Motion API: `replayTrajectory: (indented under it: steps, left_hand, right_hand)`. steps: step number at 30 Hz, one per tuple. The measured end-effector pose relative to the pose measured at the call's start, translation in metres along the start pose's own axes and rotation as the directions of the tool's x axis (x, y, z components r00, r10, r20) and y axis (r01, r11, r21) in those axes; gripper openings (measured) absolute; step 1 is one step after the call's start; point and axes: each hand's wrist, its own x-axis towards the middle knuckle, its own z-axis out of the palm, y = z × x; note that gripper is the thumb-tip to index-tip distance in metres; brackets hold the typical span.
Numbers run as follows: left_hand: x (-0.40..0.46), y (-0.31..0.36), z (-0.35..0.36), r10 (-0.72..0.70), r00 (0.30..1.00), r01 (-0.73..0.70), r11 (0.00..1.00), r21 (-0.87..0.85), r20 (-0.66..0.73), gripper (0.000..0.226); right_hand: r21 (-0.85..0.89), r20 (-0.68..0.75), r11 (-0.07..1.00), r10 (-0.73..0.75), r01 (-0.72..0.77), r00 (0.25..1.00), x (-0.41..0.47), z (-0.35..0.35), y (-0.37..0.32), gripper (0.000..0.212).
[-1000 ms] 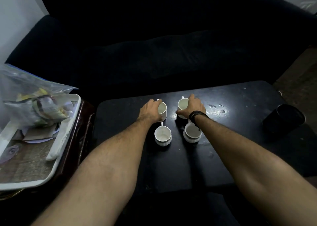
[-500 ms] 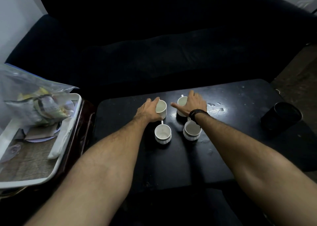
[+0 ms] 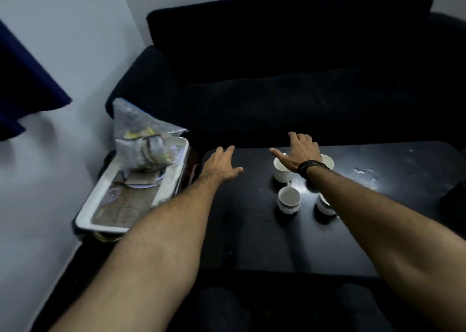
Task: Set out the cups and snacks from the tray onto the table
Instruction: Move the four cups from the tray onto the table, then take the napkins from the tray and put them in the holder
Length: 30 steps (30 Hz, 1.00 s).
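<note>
Several white cups stand in a cluster on the black table (image 3: 252,231): a far-left cup (image 3: 281,171), a far-right cup (image 3: 327,160) partly behind my wrist, a near-left cup (image 3: 288,200) and a near-right cup (image 3: 324,205) partly under my forearm. My right hand (image 3: 298,152) hovers over the far cups, fingers spread, holding nothing. My left hand (image 3: 222,164) is empty and open over the table's left end, between the cups and the white tray (image 3: 100,220). On the tray's far end sits a clear plastic bag of snacks (image 3: 141,142).
The tray rests on a small dark stand left of the table, with paper and a plate under the bag. A dark sofa (image 3: 290,79) runs behind the table. A black container (image 3: 454,195) sits at the table's right edge. A white wall is at left.
Both hands have let go of the two far cups. My left hand has moved left toward the tray, my right has lifted and opened. The view has swung left.
</note>
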Motion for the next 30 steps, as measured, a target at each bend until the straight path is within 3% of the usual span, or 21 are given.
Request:
replayTrajectory:
  steps: [6,11,19,24,30]
  left_hand:
    - [-0.042,-0.072,-0.023,-0.087,0.991,0.085,0.996,-0.021,-0.097,0.082]
    - [-0.076,-0.135,-0.017,-0.187,0.969,0.177,0.981,-0.075,-0.159,0.066]
    - [-0.107,-0.203,0.015,-0.332,0.940,0.316,0.933,-0.173,-0.076,0.046]
    - [-0.106,-0.210,0.025,-0.331,0.942,0.311,0.923,-0.226,-0.056,0.043]
    - [-0.101,-0.208,0.025,-0.297,0.950,0.260,0.921,-0.289,-0.092,0.033]
  right_hand:
    - [0.008,0.096,0.993,-0.121,0.121,0.988,-0.013,0.006,-0.083,0.081]
    - [0.050,0.164,0.979,-0.203,0.197,0.965,-0.030,0.018,-0.156,0.078]
    - [0.093,0.352,0.968,-0.251,0.233,0.902,-0.067,0.065,-0.246,0.065]
    - [0.134,0.422,0.984,-0.167,0.121,0.891,-0.083,0.094,-0.278,0.067]
    - [0.270,0.371,0.950,0.050,-0.159,0.927,-0.091,0.108,-0.300,0.071]
